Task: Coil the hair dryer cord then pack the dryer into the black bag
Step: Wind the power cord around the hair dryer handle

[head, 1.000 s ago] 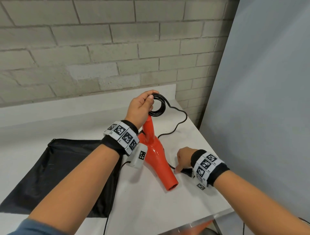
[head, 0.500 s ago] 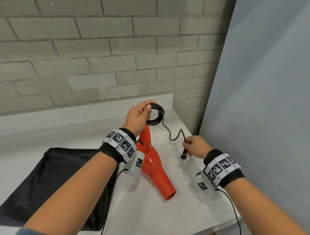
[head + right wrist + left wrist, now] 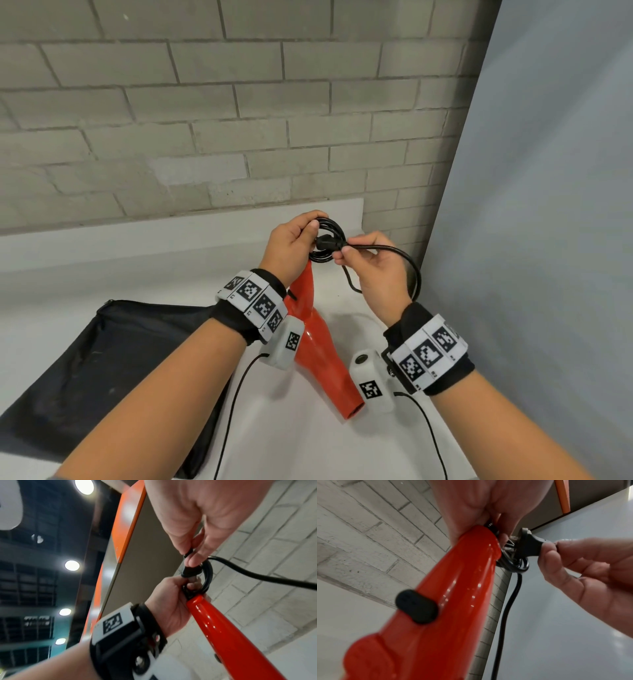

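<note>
Cord [image 3: 402,260] work fills the middle of the head view. The left hand [image 3: 291,248] is curled round a small black coil [image 3: 330,240] of it at the tip of the red hair dryer's handle, thumb and fingers clamping the loops together. The right hand [image 3: 375,270], just beside it, pinches the black plug [image 3: 327,244] between thumb and forefinger, holding it against the open centre of the coil; in the left wrist view the plug [image 3: 529,545] has its metal prongs turned towards the left fingers, and whether they pass through the loops cannot be told. From the plug the remaining cord arcs out past the right wrist, loops down behind that hand and runs back under it towards the coil.

The hair dryer [image 3: 322,346] hangs slanted below the left hand, handle up by the coil, nozzle down near the right wrist camera; its black switch [image 3: 417,606] shows on the handle in the left wrist view. Whether the nozzle rests on the white table [image 3: 291,445] cannot be told.

The black bag [image 3: 102,359] lies flat on the table beneath the left forearm, well apart from the right hand.
</note>
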The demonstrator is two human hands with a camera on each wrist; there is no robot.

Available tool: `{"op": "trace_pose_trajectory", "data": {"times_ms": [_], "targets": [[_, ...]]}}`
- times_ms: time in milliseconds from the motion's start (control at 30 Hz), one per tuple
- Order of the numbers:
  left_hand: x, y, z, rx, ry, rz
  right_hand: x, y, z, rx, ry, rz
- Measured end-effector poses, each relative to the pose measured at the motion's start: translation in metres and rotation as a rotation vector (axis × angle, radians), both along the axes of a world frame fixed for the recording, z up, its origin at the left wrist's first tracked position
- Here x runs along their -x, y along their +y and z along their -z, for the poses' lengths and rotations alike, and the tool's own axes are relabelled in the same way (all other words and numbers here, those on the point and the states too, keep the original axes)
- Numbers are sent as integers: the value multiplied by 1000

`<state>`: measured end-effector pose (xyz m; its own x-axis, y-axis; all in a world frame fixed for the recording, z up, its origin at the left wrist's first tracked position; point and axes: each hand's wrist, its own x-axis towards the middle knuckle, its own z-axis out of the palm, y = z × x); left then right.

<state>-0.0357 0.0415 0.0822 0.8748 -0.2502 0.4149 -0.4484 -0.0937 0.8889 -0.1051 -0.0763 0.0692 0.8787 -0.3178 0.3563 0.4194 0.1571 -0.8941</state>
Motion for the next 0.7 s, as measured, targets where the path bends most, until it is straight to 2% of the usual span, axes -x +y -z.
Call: {"op": "trace_pose_trajectory", "data": {"times_ms": [133, 200, 433, 567, 700], "targets": [[-6, 9, 2, -85, -130, -66, -8, 15, 5, 415, -81, 282], [-11, 14, 3, -78, -143, -64, -10, 21, 4, 501, -104, 325], [-14, 28, 2, 18, -58, 22, -18, 40, 5, 641, -133, 374], [-5, 28, 2, 57, -59, 149, -27, 47, 3, 660, 5, 458], [-1, 28, 2, 62, -40, 192, -29, 50, 1, 637, 75, 590]]}}
